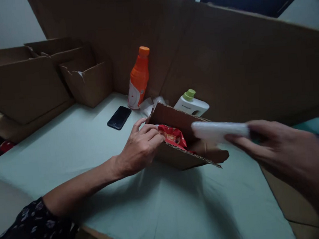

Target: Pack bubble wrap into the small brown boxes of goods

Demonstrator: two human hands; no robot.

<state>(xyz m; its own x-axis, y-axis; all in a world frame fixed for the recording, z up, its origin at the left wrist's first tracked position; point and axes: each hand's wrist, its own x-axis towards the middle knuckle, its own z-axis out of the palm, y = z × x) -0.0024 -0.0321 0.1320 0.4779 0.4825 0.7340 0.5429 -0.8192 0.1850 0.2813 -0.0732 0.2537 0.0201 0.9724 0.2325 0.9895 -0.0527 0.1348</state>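
My left hand [145,145] is closed on the left end of a small open cardboard box [179,158], its fingers over the edge beside a red printed packet [173,135] inside. Whether the fingers also grip the packet I cannot tell. On the right, my right hand [279,153], blurred by motion, grips a white flat rectangular object [220,129] between thumb and fingers. That object is held at the box's right side, above its opening; its exact kind is too blurred to make out.
Behind the box stand a white bottle with a green cap [193,103] and an orange bottle [139,78]. A black phone [119,117] lies on the pale green cloth [94,140]. Open cardboard boxes [89,83] are at the left, and a tall cardboard panel [227,61] spans the back.
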